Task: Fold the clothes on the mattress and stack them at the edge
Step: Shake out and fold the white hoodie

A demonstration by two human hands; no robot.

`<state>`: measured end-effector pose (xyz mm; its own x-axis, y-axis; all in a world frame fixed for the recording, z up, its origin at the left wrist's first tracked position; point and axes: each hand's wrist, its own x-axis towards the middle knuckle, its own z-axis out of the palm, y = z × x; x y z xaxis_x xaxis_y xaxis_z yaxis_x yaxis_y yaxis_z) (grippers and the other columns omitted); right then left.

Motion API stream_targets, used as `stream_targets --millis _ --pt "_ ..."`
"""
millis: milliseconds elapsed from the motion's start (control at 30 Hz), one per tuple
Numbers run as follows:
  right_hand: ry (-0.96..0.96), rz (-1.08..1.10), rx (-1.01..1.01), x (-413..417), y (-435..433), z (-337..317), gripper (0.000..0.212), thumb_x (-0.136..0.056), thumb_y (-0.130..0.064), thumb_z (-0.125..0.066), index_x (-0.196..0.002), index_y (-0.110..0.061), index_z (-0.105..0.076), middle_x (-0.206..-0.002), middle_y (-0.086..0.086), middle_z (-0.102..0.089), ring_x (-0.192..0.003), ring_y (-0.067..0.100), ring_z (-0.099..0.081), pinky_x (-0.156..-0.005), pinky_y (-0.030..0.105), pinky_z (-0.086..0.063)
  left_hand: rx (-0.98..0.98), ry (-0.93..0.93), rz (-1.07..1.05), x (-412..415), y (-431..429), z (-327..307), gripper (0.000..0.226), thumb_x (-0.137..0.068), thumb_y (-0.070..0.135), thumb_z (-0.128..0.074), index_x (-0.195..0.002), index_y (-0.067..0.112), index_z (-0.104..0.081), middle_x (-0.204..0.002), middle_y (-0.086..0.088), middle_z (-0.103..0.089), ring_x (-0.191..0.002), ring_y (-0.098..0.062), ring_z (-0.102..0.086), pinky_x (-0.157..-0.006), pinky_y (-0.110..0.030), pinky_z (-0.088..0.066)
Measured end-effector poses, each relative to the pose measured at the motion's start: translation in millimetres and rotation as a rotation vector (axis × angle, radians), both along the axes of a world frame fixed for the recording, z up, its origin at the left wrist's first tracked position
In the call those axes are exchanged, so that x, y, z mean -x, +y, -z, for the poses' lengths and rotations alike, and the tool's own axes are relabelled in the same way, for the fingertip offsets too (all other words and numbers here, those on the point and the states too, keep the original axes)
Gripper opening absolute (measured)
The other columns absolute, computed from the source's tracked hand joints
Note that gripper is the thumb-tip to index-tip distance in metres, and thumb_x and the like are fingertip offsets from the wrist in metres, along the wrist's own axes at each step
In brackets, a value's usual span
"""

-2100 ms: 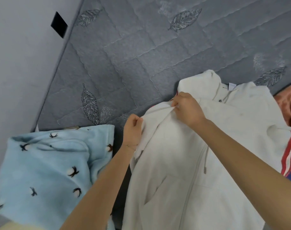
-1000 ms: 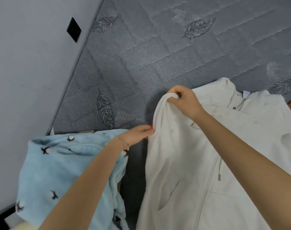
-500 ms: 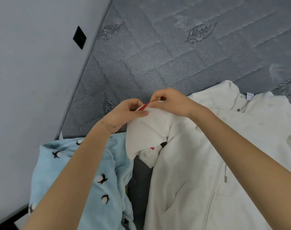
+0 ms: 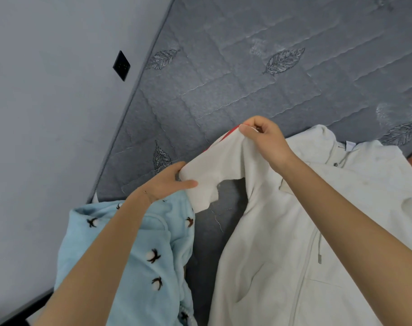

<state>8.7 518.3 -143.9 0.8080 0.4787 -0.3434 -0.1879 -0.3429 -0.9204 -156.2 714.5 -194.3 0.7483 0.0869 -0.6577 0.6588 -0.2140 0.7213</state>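
Nearest to the camera, a light blue fleece garment [image 4: 134, 255] with small dark and white flower marks lies crumpled on the left side of the grey mattress [image 4: 223, 78]. Just beside it, on the right, a white hoodie [image 4: 294, 243] lies flat with its front up, and its zipper and one drawstring [image 4: 319, 250] are visible. A strip of bare mattress separates the two clothes.

Further on, both hands hold one sleeve [image 4: 214, 170] of the hoodie above the mattress. The left hand [image 4: 167, 182] pinches the free end of the sleeve between thumb and fingers. The right hand [image 4: 263, 140] grips the sleeve higher up with curled fingers, where a red stripe [image 4: 233, 131] shows.

Behind them is the hood with a small label [image 4: 350, 145]. Beyond lies quilted mattress with leaf patterns, and on the left a grey wall [image 4: 47, 102] carries a black plate [image 4: 121, 65].
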Motion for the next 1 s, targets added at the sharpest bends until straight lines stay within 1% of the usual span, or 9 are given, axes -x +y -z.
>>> stream_targets --millis 67,133,333,433,533,667,800,900,1000 --pt "0.007 0.053 -0.005 -2 0 0 0.022 -0.093 -0.012 -0.058 -0.073 -0.02 -0.056 -0.077 -0.01 -0.054 -0.074 0.001 -0.049 -0.072 0.011 -0.038 -0.046 -0.043 0.039 1 11 -8 0.027 -0.083 0.015 -0.073 -0.107 0.015 -0.06 -0.104 0.004 -0.064 -0.094 -0.006 -0.059 -0.082 -0.018 -0.049" --pt "-0.001 0.106 -0.008 -3 1 1 0.019 -0.093 -0.012 -0.057 -0.075 -0.018 -0.055 -0.079 -0.01 -0.054 -0.079 0.004 -0.048 -0.074 0.014 -0.038 -0.183 -0.101 0.111 2 22 -16 0.02 -0.082 0.015 -0.074 -0.092 0.019 -0.058 -0.088 0.006 -0.06 -0.078 -0.002 -0.055 -0.067 -0.011 -0.043" --pt "-0.065 0.129 0.024 -1 7 6 0.008 -0.093 -0.008 -0.056 -0.085 -0.009 -0.057 -0.082 -0.005 -0.056 -0.078 0.005 -0.05 -0.074 0.014 -0.039 -0.7 -0.055 0.14 20 58 -20 0.017 -0.08 0.021 -0.071 -0.081 0.015 -0.056 -0.078 0.0 -0.059 -0.074 -0.021 -0.051 -0.058 -0.031 -0.033" --pt "-0.055 0.125 0.079 1 12 12 0.008 -0.093 -0.01 -0.057 -0.086 -0.01 -0.058 -0.079 -0.006 -0.056 -0.074 0.003 -0.05 -0.071 0.013 -0.039 -0.715 -0.046 0.011 31 69 -15 0.026 -0.078 0.021 -0.075 -0.074 0.013 -0.051 -0.079 -0.003 -0.054 -0.081 -0.026 -0.05 -0.066 -0.035 -0.037" --pt "-0.034 0.098 0.144 1 18 20 0.015 -0.093 -0.011 -0.058 -0.08 -0.016 -0.057 -0.074 -0.005 -0.053 -0.069 0.003 -0.048 -0.067 0.014 -0.039 -0.729 0.006 0.042 42 76 -7 0.023 -0.081 0.02 -0.072 -0.086 0.013 -0.051 -0.101 -0.005 -0.053 -0.102 -0.028 -0.048 -0.085 -0.04 -0.04" --pt "-0.033 0.05 0.212 4 24 28 0.013 -0.093 -0.011 -0.059 -0.081 -0.017 -0.058 -0.073 -0.006 -0.054 -0.071 0.006 -0.05 -0.068 0.014 -0.04 -0.621 0.057 -0.074 63 82 0 0.022 -0.092 0.028 -0.057 -0.094 0.017 -0.038 -0.085 -0.007 -0.056 -0.078 -0.03 -0.053 -0.065 -0.036 -0.038" --pt "-0.071 0.056 0.267 11 32 33 0.003 -0.093 -0.012 -0.06 -0.09 -0.013 -0.061 -0.08 -0.004 -0.06 -0.081 0.011 -0.055 -0.072 0.019 -0.041 -0.704 0.068 -0.113 78 89 -2 0.034 -0.086 0.042 -0.064 -0.095 0.018 -0.043 -0.08 -0.003 -0.058 -0.075 -0.028 -0.054 -0.063 -0.036 -0.04" --pt "-0.118 0.063 0.32 15 38 34 0.005 -0.092 -0.013 -0.06 -0.091 -0.012 -0.064 -0.088 0.0 -0.062 -0.086 0.013 -0.055 -0.078 0.02 -0.038 -0.686 0.041 -0.103 89 98 -3 0.043 -0.079 0.042 -0.074 -0.092 0.011 -0.046 -0.081 -0.005 -0.057 -0.075 -0.027 -0.053 -0.062 -0.037 -0.039" --pt "-0.126 0.086 0.339 18 43 36 0.008 -0.093 -0.013 -0.059 -0.096 -0.009 -0.065 -0.092 0.0 -0.062 -0.088 0.013 -0.056 -0.077 0.018 -0.037 -0.675 -0.02 -0.101 97 104 -5 0.04 -0.077 0.035 -0.077 -0.089 0.014 -0.046 -0.085 -0.004 -0.053 -0.077 -0.023 -0.049 -0.058 -0.027 -0.033"
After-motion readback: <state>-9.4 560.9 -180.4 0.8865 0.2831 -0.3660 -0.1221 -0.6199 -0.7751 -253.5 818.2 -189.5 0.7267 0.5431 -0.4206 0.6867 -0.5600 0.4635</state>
